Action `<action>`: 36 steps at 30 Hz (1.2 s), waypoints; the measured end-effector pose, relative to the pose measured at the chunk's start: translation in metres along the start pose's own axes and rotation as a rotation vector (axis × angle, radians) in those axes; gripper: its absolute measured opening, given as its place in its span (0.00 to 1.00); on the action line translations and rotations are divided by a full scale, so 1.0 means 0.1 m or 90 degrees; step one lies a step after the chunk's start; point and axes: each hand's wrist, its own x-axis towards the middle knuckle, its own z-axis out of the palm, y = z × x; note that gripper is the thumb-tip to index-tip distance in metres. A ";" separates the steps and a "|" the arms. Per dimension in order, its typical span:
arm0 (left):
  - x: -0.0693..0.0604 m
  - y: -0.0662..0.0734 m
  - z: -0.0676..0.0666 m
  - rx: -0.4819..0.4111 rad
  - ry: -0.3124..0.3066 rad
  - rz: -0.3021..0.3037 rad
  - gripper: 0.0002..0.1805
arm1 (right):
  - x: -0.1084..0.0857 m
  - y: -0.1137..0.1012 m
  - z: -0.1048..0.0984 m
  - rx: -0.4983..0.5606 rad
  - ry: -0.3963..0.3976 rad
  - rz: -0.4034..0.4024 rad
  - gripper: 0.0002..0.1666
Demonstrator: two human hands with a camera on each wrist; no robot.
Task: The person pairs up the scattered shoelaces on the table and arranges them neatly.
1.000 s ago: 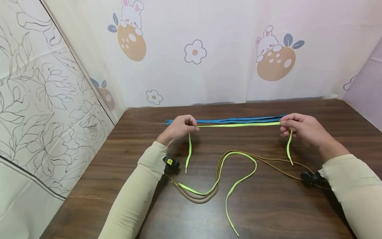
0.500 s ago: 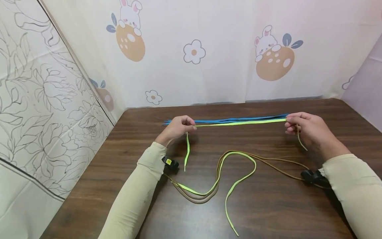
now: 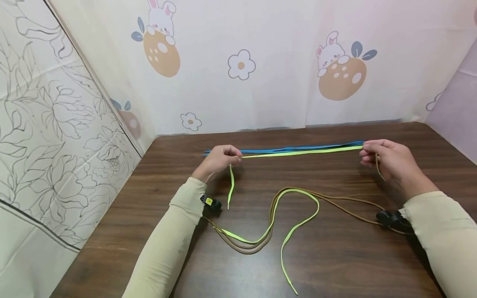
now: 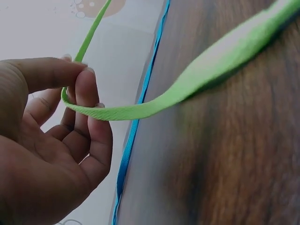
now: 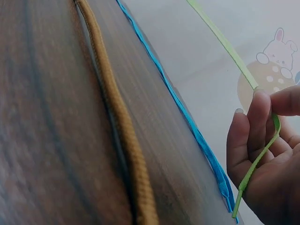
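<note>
A flat yellow-green shoelace (image 3: 302, 153) runs taut between my two hands at the back of the table. My left hand (image 3: 220, 159) pinches it between thumb and fingertips, and a loose end hangs below. In the left wrist view this loose end (image 4: 206, 70) curves away from the fingers. My right hand (image 3: 389, 159) pinches the lace on the other side, with a short tipped end (image 5: 253, 171) dangling over the palm in the right wrist view. Just behind it, blue shoelaces (image 3: 290, 148) lie straight along the table, partly hidden by both hands.
Another yellow-green shoelace (image 3: 317, 211) lies curved on the brown table (image 3: 335, 265), partly alongside brown round laces (image 3: 247, 250). The brown laces reach under both forearms. A patterned cloth wall (image 3: 283, 91) stands behind, and a flower-drawn panel (image 3: 56, 136) on the left.
My right hand has moved rightward and slightly back along the lace, its hanging end now shorter. My left hand has shifted slightly left. The stretched span is longer and nearer the blue laces.
</note>
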 end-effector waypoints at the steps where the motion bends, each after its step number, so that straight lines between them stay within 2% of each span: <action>1: 0.00 0.00 0.00 -0.001 0.002 0.001 0.08 | 0.00 0.00 0.00 -0.006 0.002 -0.001 0.04; 7: 0.00 -0.02 -0.02 -0.008 0.017 -0.005 0.09 | 0.01 0.02 0.00 -0.034 0.036 -0.006 0.05; 13: 0.00 -0.03 -0.04 -0.004 0.030 -0.007 0.10 | 0.01 0.04 0.00 0.022 0.067 -0.012 0.05; 20: 0.01 -0.05 -0.10 0.001 0.041 -0.010 0.09 | -0.01 0.05 -0.04 0.043 0.071 0.012 0.06; 26: 0.03 -0.09 -0.14 0.001 0.059 -0.022 0.09 | -0.02 0.07 -0.06 0.088 0.083 0.004 0.04; 32: 0.03 -0.13 -0.17 -0.008 0.087 -0.052 0.10 | 0.00 0.07 -0.09 0.094 0.104 -0.006 0.04; 36: 0.04 -0.14 -0.20 -0.006 0.090 -0.055 0.09 | 0.01 0.07 -0.10 0.091 0.114 0.007 0.04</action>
